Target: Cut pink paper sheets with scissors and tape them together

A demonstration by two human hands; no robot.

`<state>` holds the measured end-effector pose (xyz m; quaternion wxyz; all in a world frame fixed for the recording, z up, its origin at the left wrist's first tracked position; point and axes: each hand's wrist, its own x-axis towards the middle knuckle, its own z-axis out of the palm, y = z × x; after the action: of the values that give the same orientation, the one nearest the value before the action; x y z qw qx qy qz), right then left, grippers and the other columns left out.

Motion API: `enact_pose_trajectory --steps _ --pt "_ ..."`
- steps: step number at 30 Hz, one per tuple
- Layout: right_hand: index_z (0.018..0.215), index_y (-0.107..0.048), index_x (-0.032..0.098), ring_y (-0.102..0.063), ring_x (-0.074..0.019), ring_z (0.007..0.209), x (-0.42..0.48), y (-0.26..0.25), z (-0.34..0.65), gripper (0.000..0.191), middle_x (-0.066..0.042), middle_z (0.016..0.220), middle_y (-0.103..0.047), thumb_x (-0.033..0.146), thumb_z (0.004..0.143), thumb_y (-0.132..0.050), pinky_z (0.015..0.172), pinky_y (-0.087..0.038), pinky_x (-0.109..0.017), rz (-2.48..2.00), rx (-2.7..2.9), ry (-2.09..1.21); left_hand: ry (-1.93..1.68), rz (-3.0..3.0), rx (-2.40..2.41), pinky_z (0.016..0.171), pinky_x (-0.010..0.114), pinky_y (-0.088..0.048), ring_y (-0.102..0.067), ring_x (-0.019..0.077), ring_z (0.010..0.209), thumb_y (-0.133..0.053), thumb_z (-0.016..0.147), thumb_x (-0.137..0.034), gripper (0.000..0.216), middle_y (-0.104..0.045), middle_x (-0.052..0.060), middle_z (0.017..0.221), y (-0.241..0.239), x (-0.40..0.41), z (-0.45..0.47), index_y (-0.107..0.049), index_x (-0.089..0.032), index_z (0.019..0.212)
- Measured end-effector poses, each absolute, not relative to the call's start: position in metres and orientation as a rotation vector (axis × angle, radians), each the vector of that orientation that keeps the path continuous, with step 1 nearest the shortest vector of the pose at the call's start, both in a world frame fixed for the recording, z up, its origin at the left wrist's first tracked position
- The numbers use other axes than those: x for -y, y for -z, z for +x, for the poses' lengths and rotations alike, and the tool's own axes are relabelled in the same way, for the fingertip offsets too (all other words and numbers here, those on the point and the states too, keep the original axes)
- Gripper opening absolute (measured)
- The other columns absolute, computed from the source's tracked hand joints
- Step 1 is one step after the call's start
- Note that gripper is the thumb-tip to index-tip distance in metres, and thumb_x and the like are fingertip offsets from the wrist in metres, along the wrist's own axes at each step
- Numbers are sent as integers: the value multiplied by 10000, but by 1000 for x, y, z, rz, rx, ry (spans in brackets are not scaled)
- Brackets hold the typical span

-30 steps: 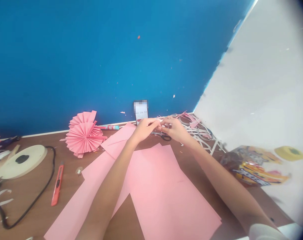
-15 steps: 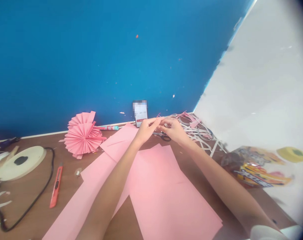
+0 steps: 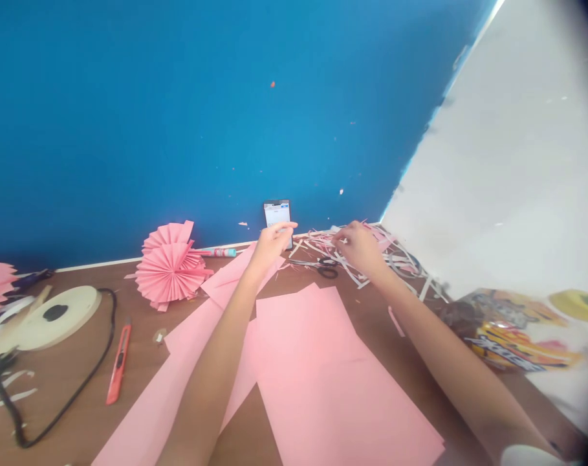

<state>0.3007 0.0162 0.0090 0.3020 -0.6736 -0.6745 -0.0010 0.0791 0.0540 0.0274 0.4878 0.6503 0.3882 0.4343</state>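
Observation:
Both my arms reach far out over pink paper sheets (image 3: 317, 369) on the brown table. My left hand (image 3: 270, 243) is near the phone (image 3: 277, 217) leaning on the blue wall, its fingers curled and pinched; what they hold I cannot make out. My right hand (image 3: 361, 248) hovers over a pile of white and pink paper strips (image 3: 371, 249), fingers bent downward and pinched among them. Black-handled scissors (image 3: 323, 265) lie on the table between the two hands.
Folded pink paper fans (image 3: 170, 268) sit at the left by the wall, with a glue stick (image 3: 218, 252) behind them. An orange box cutter (image 3: 119, 362), a tape roll (image 3: 51, 317) and a black cable (image 3: 80, 382) lie at left. Snack packets (image 3: 511, 336) lie at right.
My hands, which were pinched together over the scissors, have come apart: the left stays by the phone, the right has moved right over the strip pile. The camera tilted slightly.

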Motion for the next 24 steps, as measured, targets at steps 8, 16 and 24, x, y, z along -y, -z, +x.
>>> enact_pose_trajectory --steps 8,16,24 --pt "945 -719 185 -519 -276 878 -16 -5 330 346 -159 941 -579 58 766 -451 606 -355 -308 -2184 1805 426 -1107 1538 -1053 459 184 -234 -299 56 451 -558 791 -266 430 -392 -60 512 -35 -70 53 -588 -159 1206" --pt "866 -639 186 -524 -148 583 -5 -34 297 237 -30 698 -623 129 804 -417 547 -368 -262 -1511 1739 -391 -909 1728 -1028 521 192 -366 -467 81 569 -545 819 -364 448 -606 39 809 -36 -61 59 -577 -185 1229" --pt "918 -526 213 -606 -132 682 15 -40 258 136 -31 940 -645 324 840 -538 493 -381 -210 -991 1601 -1096 -734 1986 -773 723 259 -468 -594 157 793 -494 871 -365 421 -661 67 938 -42 -47 67 -570 -183 1243"
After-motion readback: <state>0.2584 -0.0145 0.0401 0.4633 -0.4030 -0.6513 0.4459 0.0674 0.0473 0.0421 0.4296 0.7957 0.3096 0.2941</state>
